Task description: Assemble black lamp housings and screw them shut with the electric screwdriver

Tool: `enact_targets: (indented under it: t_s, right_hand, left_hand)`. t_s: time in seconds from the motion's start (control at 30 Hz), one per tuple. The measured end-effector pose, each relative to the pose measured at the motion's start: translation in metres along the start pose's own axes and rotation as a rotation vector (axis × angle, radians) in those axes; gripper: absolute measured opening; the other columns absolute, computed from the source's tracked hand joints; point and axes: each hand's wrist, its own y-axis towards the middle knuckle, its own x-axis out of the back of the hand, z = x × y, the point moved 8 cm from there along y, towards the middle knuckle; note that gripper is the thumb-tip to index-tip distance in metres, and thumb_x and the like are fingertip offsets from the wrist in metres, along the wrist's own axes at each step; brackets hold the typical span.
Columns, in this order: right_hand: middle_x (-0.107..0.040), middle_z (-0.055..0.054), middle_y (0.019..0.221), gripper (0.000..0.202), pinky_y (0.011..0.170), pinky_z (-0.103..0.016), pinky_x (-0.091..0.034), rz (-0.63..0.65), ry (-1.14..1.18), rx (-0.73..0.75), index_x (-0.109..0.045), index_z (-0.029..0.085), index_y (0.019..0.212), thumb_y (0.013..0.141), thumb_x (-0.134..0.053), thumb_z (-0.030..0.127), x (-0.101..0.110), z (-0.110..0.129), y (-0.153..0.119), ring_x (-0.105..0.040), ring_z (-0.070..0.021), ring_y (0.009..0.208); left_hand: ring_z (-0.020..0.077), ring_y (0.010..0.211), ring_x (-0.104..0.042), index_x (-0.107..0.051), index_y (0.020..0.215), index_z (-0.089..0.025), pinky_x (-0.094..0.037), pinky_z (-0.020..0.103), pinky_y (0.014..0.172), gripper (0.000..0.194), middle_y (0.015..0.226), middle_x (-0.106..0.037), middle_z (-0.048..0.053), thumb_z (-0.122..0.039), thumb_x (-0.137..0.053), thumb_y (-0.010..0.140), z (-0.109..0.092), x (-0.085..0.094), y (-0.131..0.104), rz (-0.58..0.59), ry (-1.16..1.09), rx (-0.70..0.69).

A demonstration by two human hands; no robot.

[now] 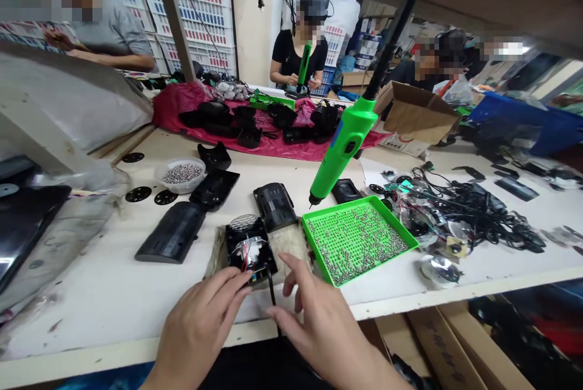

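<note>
A small black device [249,248] with a round reflector and red wires lies open on a pad near the table's front edge. My left hand [204,320] touches its near edge with the fingertips. My right hand [319,317] hovers just to the right of it, fingers bent, and a thin black cable [272,293] runs down between the two hands. Neither hand grips the device fully. A green electric screwdriver [344,147] hangs above the table to the right. A green tray [357,237] of several small screws lies beside the device.
Black housing parts [173,232], a bowl of small metal pieces [183,174] and black discs lie at left. Tangled wires and lenses [460,208] are at right. A red cloth [277,141] with black parts lies farther back. Three other people work across the table.
</note>
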Motion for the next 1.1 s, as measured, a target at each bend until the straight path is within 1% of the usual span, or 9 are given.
enact_targets:
  t_s: [0.07, 0.17, 0.27, 0.4, 0.5, 0.67, 0.77, 0.93, 1.1]
  right_hand:
    - [-0.069, -0.003, 0.090, 0.063, 0.063, -0.031, -0.052, -0.045, 0.018, -0.027, -0.030, 0.016, 0.137, 0.082, -0.061, 0.021, -0.012, -0.006, -0.017, -0.065, -0.0182, 0.065]
    - [-0.069, -0.003, 0.081, 0.052, 0.059, -0.031, -0.051, -0.134, -0.022, -0.005, -0.035, 0.014, 0.134, 0.084, -0.051, 0.016, -0.023, -0.007, -0.027, -0.065, -0.0198, 0.064]
    - [-0.068, -0.003, 0.076, 0.037, 0.058, -0.028, -0.049, -0.293, -0.056, 0.001, -0.045, 0.016, 0.127, 0.091, -0.039, 0.014, -0.009, -0.006, -0.021, -0.066, -0.0192, 0.064]
    - [-0.071, -0.002, 0.078, 0.018, 0.063, -0.025, -0.045, -0.388, -0.130, 0.028, -0.061, 0.021, 0.103, 0.095, -0.045, 0.020, 0.022, 0.002, -0.002, -0.067, -0.0166, 0.067]
    - [-0.069, 0.001, 0.065, 0.016, 0.055, -0.024, -0.037, -0.291, -0.280, -0.008, -0.064, 0.022, 0.098, 0.094, -0.049, 0.019, 0.025, 0.008, 0.019, -0.064, -0.0146, 0.056]
    - [-0.069, -0.003, 0.059, 0.012, 0.044, -0.027, -0.019, 0.041, -0.545, -0.165, -0.064, 0.018, 0.083, 0.088, -0.054, 0.013, 0.004, 0.011, 0.046, -0.064, -0.0155, 0.050]
    - [-0.070, -0.006, 0.059, 0.014, 0.042, -0.028, -0.015, 0.152, -0.593, -0.220, -0.062, 0.017, 0.082, 0.089, -0.051, 0.012, -0.003, 0.012, 0.054, -0.067, -0.0183, 0.052]
    - [-0.069, -0.006, 0.060, 0.014, 0.042, -0.028, -0.023, 0.175, -0.605, -0.169, -0.063, 0.015, 0.083, 0.086, -0.050, 0.009, -0.011, 0.011, 0.050, -0.067, -0.0192, 0.052]
    - [-0.071, -0.003, 0.074, 0.035, 0.047, -0.027, -0.035, 0.023, -0.493, -0.030, -0.061, 0.015, 0.120, 0.087, -0.049, 0.012, -0.009, 0.008, 0.026, -0.066, -0.0169, 0.056]
  left_hand:
    - [0.0151, 0.075, -0.068, -0.063, 0.105, -0.022, -0.051, 0.026, 0.066, 0.019, 0.094, -0.071, 0.002, -0.028, -0.047, 0.095, -0.002, -0.001, 0.003, 0.002, -0.036, 0.023]
    - [0.0120, 0.066, -0.067, -0.063, 0.100, -0.021, -0.050, 0.021, 0.059, 0.019, 0.088, -0.068, 0.001, -0.031, -0.046, 0.095, -0.003, -0.008, 0.006, 0.034, -0.129, 0.095]
    - [0.0106, 0.065, -0.067, -0.062, 0.097, -0.020, -0.050, 0.019, 0.057, 0.017, 0.089, -0.066, 0.001, -0.030, -0.048, 0.094, -0.003, -0.014, 0.006, 0.054, -0.209, 0.144]
    - [0.0114, 0.068, -0.068, -0.062, 0.097, -0.022, -0.052, 0.019, 0.061, 0.015, 0.090, -0.067, 0.002, -0.029, -0.050, 0.093, 0.002, -0.017, -0.001, 0.020, -0.230, 0.174]
    - [0.0128, 0.074, -0.068, -0.063, 0.098, -0.022, -0.052, 0.020, 0.063, 0.015, 0.092, -0.067, 0.002, -0.029, -0.051, 0.093, 0.005, -0.018, -0.005, 0.006, -0.232, 0.188]
    - [0.0135, 0.075, -0.069, -0.063, 0.097, -0.020, -0.052, 0.021, 0.066, 0.018, 0.091, -0.067, 0.003, -0.027, -0.047, 0.095, 0.003, -0.016, -0.003, -0.021, -0.208, 0.159]
    - [0.0132, 0.073, -0.069, -0.063, 0.097, -0.020, -0.052, 0.022, 0.064, 0.018, 0.090, -0.068, 0.003, -0.027, -0.046, 0.095, 0.003, -0.017, -0.004, -0.021, -0.203, 0.164]
    - [0.0143, 0.074, -0.070, -0.062, 0.099, -0.022, -0.052, 0.023, 0.066, 0.016, 0.093, -0.069, 0.002, -0.026, -0.048, 0.094, 0.005, -0.020, -0.007, -0.007, -0.186, 0.167]
    - [0.0140, 0.074, -0.070, -0.063, 0.098, -0.021, -0.053, 0.023, 0.066, 0.016, 0.092, -0.068, 0.002, -0.027, -0.048, 0.095, 0.007, -0.020, -0.008, -0.032, -0.205, 0.175]
